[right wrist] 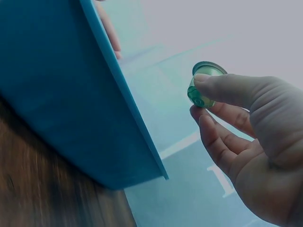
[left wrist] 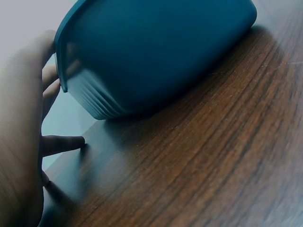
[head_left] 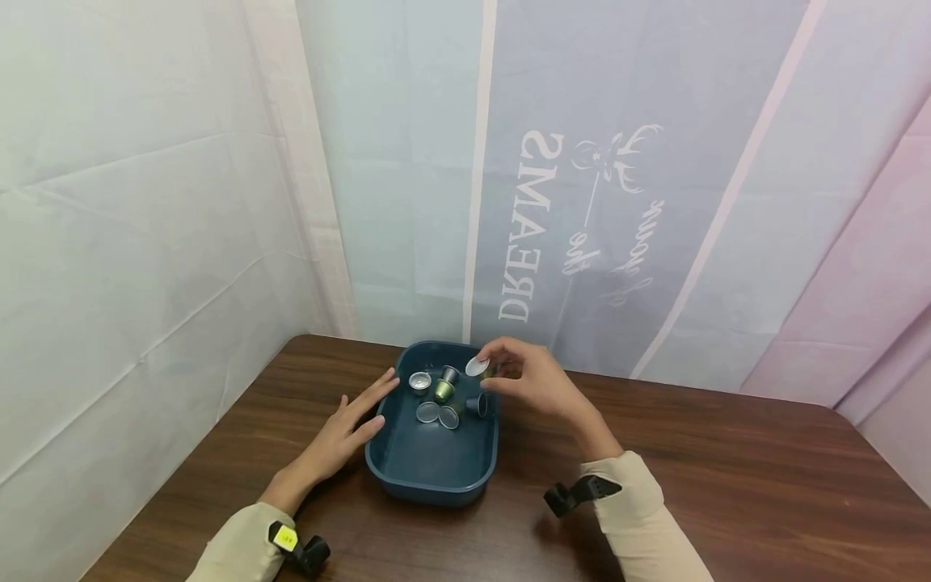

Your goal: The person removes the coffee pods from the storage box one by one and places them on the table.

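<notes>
The green capsule [right wrist: 195, 97], probably light, slick and easily dented, suits a gentle hold below its rim, where thumb and fingers of the right hand [head_left: 540, 381] pinch it above the far right corner of the blue bin [head_left: 429, 462], the left hand [head_left: 342, 432] resting spread-fingered at the bin's left edge.

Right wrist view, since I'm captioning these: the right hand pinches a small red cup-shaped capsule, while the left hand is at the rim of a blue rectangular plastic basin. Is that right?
Only the capsule's colour is wrong: the right wrist view shows the right hand pinching a small green cup-shaped capsule, while the left hand is at the rim of a blue rectangular plastic basin.
</notes>
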Tool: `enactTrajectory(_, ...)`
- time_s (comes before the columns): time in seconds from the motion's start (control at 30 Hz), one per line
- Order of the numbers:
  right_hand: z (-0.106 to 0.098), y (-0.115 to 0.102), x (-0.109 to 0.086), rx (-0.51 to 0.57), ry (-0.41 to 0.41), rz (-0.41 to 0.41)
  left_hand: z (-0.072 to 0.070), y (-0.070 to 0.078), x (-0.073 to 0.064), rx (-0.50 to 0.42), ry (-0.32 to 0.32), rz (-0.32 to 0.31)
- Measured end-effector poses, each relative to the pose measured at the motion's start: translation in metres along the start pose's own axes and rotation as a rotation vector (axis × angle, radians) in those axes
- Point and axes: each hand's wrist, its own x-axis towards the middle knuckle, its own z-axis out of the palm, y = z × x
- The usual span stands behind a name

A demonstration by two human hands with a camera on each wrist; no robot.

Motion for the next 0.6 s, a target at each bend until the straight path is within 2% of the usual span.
enactTrajectory(0.33,-0.018,0.013,-0.010,0.008,0.019,0.013,0.000,0.000,0.000,0.008,0.006,-0.004)
enactTrajectory(0.43,-0.027,0.004,-0.016,0.027,0.028,0.034,0.000,0.002,0.000,0.003,0.006,-0.008)
enactTrajectory(0.6,-0.042,0.013,-0.026,0.013,0.052,0.071,0.001,0.001,0.000,0.001,0.007,-0.008)
